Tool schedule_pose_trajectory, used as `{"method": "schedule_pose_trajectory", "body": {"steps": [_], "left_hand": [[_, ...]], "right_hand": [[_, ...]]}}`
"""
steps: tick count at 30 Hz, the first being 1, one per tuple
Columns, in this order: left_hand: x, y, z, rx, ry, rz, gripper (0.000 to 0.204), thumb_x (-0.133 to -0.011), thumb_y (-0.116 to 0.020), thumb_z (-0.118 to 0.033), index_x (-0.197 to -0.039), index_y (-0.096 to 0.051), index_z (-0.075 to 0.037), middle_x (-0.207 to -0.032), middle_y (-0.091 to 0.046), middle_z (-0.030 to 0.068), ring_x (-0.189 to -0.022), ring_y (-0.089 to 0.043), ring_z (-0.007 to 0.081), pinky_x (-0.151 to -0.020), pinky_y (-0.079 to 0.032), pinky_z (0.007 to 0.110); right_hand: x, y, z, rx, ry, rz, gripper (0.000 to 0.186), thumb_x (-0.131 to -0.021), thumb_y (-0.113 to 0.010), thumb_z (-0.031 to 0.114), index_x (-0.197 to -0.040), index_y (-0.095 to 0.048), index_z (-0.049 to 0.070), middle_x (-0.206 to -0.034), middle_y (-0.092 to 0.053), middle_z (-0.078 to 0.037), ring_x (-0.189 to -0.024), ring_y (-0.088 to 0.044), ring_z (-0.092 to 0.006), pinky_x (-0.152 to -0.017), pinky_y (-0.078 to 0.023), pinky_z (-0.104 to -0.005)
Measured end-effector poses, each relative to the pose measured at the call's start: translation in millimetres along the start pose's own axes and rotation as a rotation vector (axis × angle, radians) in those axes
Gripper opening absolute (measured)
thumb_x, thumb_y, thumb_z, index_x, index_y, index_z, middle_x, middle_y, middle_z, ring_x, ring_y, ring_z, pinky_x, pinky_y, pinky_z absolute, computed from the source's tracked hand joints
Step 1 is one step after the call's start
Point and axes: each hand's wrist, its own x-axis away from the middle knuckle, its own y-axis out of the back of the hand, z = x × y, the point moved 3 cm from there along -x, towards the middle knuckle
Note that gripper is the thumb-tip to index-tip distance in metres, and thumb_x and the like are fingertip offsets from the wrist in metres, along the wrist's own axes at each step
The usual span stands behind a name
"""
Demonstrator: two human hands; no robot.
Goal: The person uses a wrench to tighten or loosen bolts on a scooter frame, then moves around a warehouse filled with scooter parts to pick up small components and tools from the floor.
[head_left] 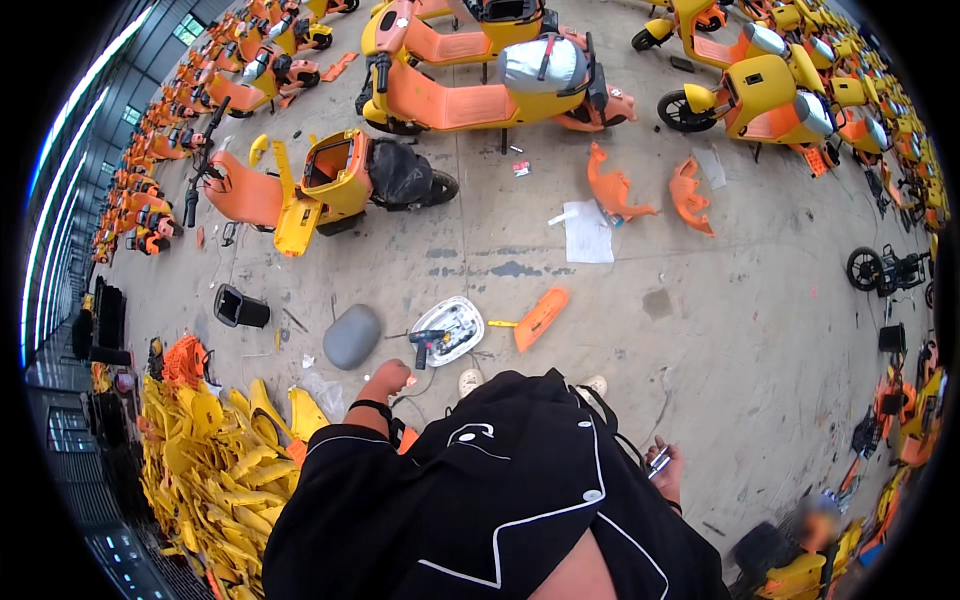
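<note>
My left hand [392, 377] is held out with its fingers curled; whether something small is in them is hidden. Close by, a cordless drill [428, 342] rests against a white oval tray [472, 318] of small parts on the floor. Beside these sit a grey rounded scooter seat [352, 337] and an orange plastic panel [542, 319]. Down at my right side, my right hand [672, 474] is closed around a small shiny silver cylinder [657, 461], whose exact kind I cannot make out.
A partly stripped yellow-orange scooter [335, 180] stands ahead left, with another scooter [450, 97] behind it. A heap of yellow panels [215, 460] lies at left. Orange fairings [612, 188] and white paper [589, 238] lie ahead. A black bin [242, 307] lies tipped. At lower right is another person [818, 525].
</note>
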Motion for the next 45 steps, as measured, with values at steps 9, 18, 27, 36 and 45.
{"method": "schedule_pose_trajectory", "body": {"steps": [9,18,27,36,45], "left_hand": [[43.6,-62.0,-192.0,-0.371,-0.503,-0.043,0.036,-0.090,-0.058,-0.036,-0.103,-0.067,-0.004,-0.105,-0.068,0.0211,-0.100,-0.063,0.0399,-0.088,-0.049,0.048],[-54.1,-72.0,-200.4,-0.300,-0.330,0.108,0.040,-0.089,-0.059,-0.038,-0.110,-0.068,-0.005,-0.109,-0.069,0.0197,-0.103,-0.065,0.0364,-0.089,-0.051,0.045],[-17.3,-71.8,-165.4,0.147,-0.238,-0.055,0.036,-0.089,-0.056,-0.029,-0.108,-0.062,0.001,-0.088,-0.069,0.0208,-0.079,-0.070,0.0296,-0.065,-0.054,0.043],[194.9,-123.7,-33.8,1.257,-0.039,0.132,0.019,-0.096,-0.054,-0.019,-0.109,-0.062,-0.007,-0.087,-0.061,0.0007,-0.077,-0.062,0.0127,-0.055,-0.046,0.027],[199.4,-107.1,47.2,1.650,-0.153,-0.068,0.047,-0.100,-0.054,-0.043,-0.127,-0.056,-0.005,-0.082,-0.055,0.0001,-0.073,-0.057,0.0110,-0.051,-0.043,0.025]], "right_hand": [[-5.1,-11.6,144.4,-0.128,0.240,0.034,0.029,-0.094,-0.049,0.040,-0.100,-0.064,0.015,-0.084,-0.063,-0.005,-0.073,-0.060,-0.0206,-0.069,-0.051,-0.0392],[-23.9,-2.0,116.0,-0.249,0.289,0.157,0.010,-0.098,-0.056,0.024,-0.095,-0.057,0.014,-0.077,-0.052,0.000,-0.063,-0.047,-0.0139,-0.059,-0.047,-0.0300],[13.4,-115.5,141.3,0.882,0.170,-0.014,0.027,-0.098,-0.055,0.029,-0.116,-0.055,0.009,-0.081,-0.059,-0.004,-0.060,-0.053,-0.0145,-0.052,-0.044,-0.0300],[-84.8,-308.0,4.9,1.981,-0.125,0.561,0.030,-0.097,-0.054,0.033,-0.103,-0.060,0.004,-0.074,-0.060,-0.004,-0.052,-0.051,-0.0107,-0.046,-0.041,-0.0267],[9.3,-424.4,-317.0,2.335,-0.344,1.400,0.035,-0.099,-0.054,0.044,-0.095,-0.057,0.009,-0.072,-0.055,0.002,-0.059,-0.049,-0.0077,-0.052,-0.042,-0.0248]]}}
